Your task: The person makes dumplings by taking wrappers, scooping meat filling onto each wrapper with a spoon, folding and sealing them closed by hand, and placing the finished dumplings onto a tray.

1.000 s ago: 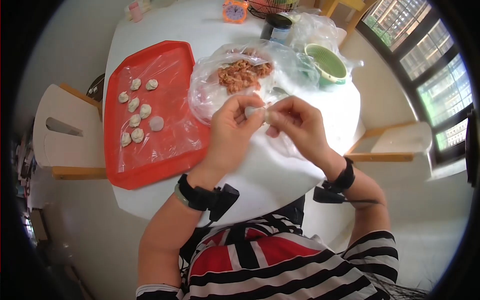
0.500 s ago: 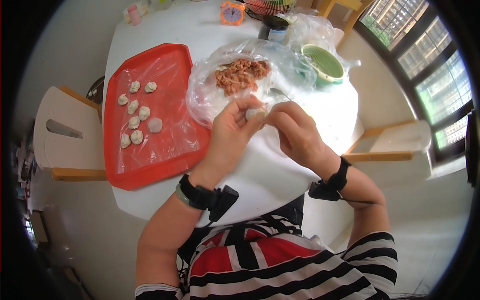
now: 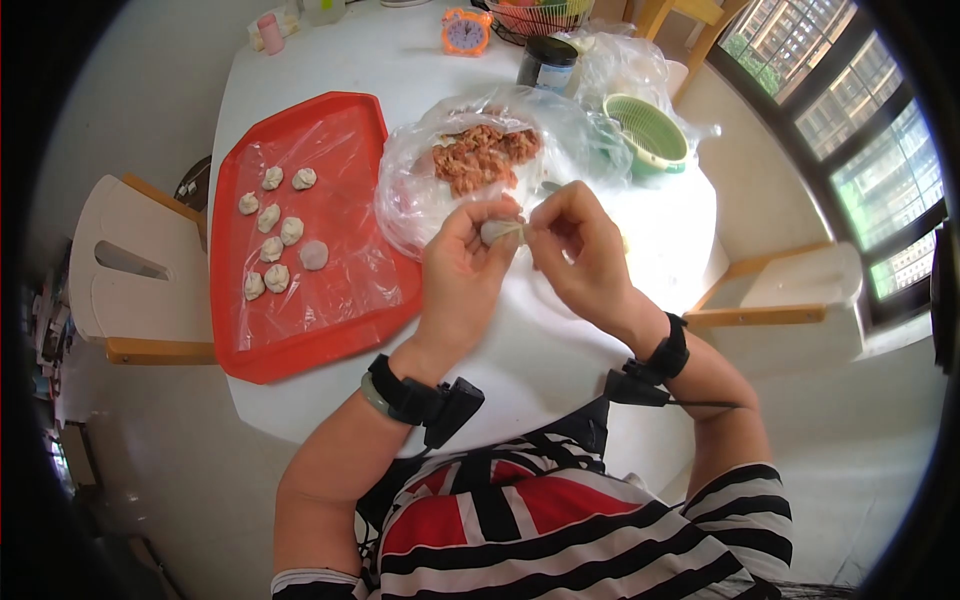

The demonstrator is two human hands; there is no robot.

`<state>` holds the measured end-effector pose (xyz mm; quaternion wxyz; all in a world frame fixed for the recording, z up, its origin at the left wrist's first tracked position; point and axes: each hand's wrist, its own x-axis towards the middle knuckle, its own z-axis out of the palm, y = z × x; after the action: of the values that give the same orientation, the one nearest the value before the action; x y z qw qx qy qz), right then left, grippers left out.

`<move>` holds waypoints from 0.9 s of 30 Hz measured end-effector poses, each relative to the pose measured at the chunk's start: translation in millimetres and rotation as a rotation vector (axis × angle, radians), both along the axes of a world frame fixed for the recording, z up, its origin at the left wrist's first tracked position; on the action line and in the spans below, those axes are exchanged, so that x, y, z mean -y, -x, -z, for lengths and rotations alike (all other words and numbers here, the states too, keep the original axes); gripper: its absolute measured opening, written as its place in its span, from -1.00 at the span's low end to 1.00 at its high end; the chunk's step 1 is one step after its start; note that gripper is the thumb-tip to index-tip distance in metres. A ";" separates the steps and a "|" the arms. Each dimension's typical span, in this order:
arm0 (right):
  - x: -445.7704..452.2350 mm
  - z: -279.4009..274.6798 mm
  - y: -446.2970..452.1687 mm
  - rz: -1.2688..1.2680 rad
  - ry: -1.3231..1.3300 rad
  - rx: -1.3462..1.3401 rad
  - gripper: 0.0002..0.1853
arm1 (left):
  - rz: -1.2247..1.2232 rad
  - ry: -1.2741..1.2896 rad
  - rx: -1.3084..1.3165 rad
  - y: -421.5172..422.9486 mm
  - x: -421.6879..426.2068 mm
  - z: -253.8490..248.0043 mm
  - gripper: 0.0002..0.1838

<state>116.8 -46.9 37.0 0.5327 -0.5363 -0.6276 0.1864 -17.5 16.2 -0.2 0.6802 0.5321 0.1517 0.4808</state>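
Between my two hands is a small pale dumpling point(image 3: 499, 232), held over the front part of the table. My left hand point(image 3: 466, 262) cups it, fingers and thumb closed around it. The thumb and forefinger of my right hand point(image 3: 583, 252) pinch its right edge, where the dough is gathered. Just beyond them lies minced meat point(image 3: 484, 160) in a clear plastic bag point(image 3: 405, 190), and the end of a metal utensil point(image 3: 551, 186) peeks out above my right fingers. On the left, a red tray point(image 3: 350, 345) lined with plastic film carries several finished dumplings point(image 3: 291, 231) and one flat dough wrapper point(image 3: 314, 255).
Behind the bag stand a dark-lidded jar point(image 3: 547, 63), a green basket point(image 3: 647, 132) and an orange clock point(image 3: 465, 32). A pink bottle point(image 3: 270, 34) is at the far left. Chairs flank the white table point(image 3: 470, 370), one left point(image 3: 125, 300) and one right point(image 3: 790, 290).
My right hand has turned and shifted slightly left, still pinching the dumpling's edge. More of the dumpling now shows, its dough drawn together toward my right fingertips.
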 end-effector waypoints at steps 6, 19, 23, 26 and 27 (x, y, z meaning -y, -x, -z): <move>-3.5 -5.4 -0.3 -0.061 0.211 -0.514 -0.87 | -0.021 0.113 0.056 0.0 2.1 -6.0 -0.72; -8.0 20.0 -2.9 0.147 -0.095 0.082 -0.85 | 0.033 0.216 -0.114 -2.3 1.9 -1.6 -0.71; -14.6 31.0 -2.3 0.170 -0.231 0.213 -0.78 | 0.024 0.228 -0.125 -0.2 0.2 -1.4 -0.74; -16.4 28.3 -4.0 0.235 -0.246 0.330 -0.77 | 0.026 0.231 -0.120 -0.1 -0.8 0.4 -0.74; -15.8 26.4 -3.5 0.236 -0.248 0.324 -0.77 | 0.026 0.233 -0.112 -0.3 -1.2 1.1 -0.74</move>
<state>120.3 -31.1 10.7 0.5048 -0.5594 -0.6559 -0.0444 -17.2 17.4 -1.3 0.7341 0.4773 0.2372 0.4207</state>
